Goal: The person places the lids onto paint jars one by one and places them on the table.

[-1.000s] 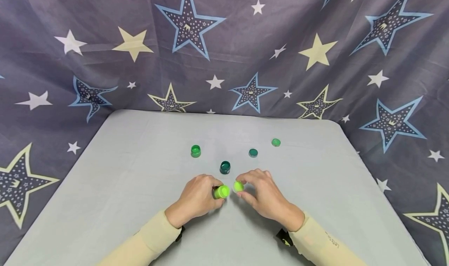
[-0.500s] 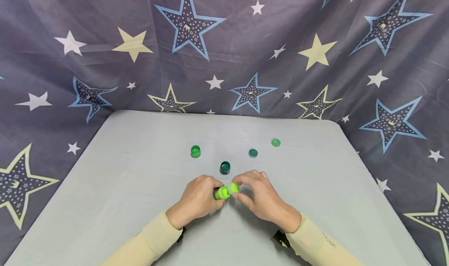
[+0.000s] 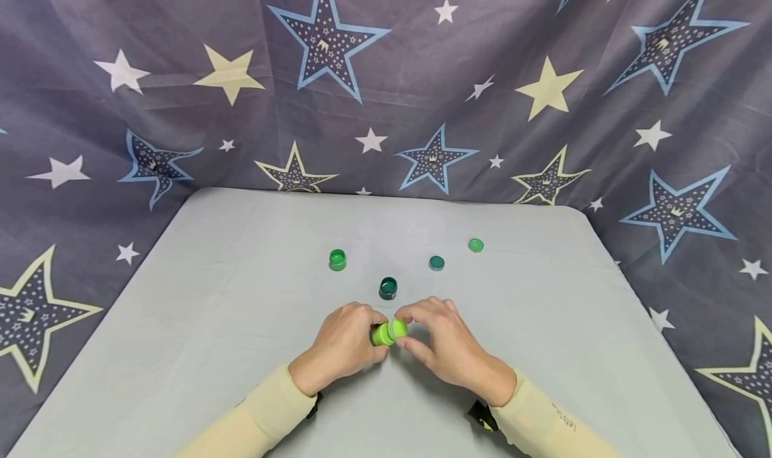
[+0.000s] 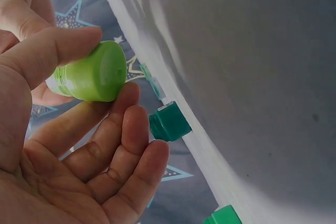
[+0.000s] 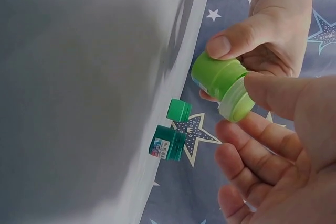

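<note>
My left hand (image 3: 345, 342) grips a small lime green paint jar (image 3: 380, 335) between thumb and fingers, its mouth tilted toward the right. Its lime lid (image 3: 397, 328), with a clear rim, is pinched by the thumb and fingers of my right hand (image 3: 451, 342). In the right wrist view the lid (image 5: 237, 100) sits at the mouth of the jar (image 5: 216, 74), slightly askew; how far it is seated cannot be told. From the left wrist view, the jar's smooth base (image 4: 112, 71) faces the camera, and the lid is mostly hidden.
Just beyond my hands stands an uncapped dark green jar (image 3: 389, 289), labelled on its side. Farther back left is an uncapped mid-green jar (image 3: 338, 260). A teal lid (image 3: 437, 263) and a light green lid (image 3: 476, 245) lie back right on the grey-white tabletop (image 3: 241, 283).
My right hand has moved left with the lid, bringing it from apart to against the jar's mouth. The left hand and jar have barely shifted. The other jars and lids stay put.
</note>
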Motion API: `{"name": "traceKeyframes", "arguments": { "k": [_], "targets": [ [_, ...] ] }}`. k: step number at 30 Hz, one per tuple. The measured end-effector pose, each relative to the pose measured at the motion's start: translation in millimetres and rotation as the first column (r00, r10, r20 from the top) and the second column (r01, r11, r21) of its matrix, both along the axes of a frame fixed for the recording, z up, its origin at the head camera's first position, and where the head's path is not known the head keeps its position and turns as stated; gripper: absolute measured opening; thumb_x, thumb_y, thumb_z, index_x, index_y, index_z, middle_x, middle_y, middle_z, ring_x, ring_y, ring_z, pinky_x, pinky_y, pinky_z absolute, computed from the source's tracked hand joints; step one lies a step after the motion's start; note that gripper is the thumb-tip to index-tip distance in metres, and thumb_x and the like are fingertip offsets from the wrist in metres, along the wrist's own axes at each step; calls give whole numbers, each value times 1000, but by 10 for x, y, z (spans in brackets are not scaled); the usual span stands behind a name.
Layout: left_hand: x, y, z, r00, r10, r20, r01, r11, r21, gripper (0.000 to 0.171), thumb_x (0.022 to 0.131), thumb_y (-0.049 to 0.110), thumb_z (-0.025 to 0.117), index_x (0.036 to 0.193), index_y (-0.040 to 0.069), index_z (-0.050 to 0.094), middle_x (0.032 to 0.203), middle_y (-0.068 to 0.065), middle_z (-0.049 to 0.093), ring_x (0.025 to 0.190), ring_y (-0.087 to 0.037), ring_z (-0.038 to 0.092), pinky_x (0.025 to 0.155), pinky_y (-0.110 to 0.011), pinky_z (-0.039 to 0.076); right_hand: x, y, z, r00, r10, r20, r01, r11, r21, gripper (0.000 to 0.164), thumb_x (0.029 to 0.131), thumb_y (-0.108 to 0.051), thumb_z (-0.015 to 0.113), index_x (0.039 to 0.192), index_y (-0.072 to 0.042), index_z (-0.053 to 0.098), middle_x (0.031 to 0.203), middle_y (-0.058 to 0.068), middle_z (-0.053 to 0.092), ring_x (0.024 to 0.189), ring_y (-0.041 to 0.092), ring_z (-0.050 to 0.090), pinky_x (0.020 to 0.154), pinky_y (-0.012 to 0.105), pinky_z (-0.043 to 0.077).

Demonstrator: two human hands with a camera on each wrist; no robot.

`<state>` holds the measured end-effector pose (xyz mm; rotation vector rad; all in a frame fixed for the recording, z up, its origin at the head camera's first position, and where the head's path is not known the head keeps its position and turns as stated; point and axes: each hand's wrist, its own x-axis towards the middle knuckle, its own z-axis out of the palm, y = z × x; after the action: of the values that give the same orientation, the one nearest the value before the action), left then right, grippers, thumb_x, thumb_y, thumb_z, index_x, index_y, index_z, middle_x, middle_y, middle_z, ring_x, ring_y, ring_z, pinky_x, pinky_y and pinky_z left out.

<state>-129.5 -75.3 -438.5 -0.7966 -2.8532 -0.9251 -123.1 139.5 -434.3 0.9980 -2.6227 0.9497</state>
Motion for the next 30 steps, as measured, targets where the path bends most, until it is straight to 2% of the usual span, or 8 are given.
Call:
{"name": "traceKeyframes", "arguments": {
  "k": [6, 30],
  "targets": [
    [10, 10, 1, 1000, 11, -2, -11, 1000, -3, 16, 73, 15, 91, 80, 20, 77, 70, 11, 59, 65, -6, 49, 59, -26, 44, 10, -5, -15, 1000, 11, 2, -11, 1000, 1, 33, 83, -20, 86, 112, -19, 71, 110, -11, 71, 104, 10, 61, 83, 33, 38],
    [15, 14, -15, 1000, -3, -9, 3, 1000, 2, 20, 74, 15, 91, 73, 23, 72, 65, 8, 60, 62, -7, 47, 57, -27, 41, 6, -24, -58, 999, 41, -26, -42, 999, -21, 31, 83, -21, 87, 110, -19, 72, 108, -11, 72, 100, 13, 63, 83, 33, 38]
  ]
}}
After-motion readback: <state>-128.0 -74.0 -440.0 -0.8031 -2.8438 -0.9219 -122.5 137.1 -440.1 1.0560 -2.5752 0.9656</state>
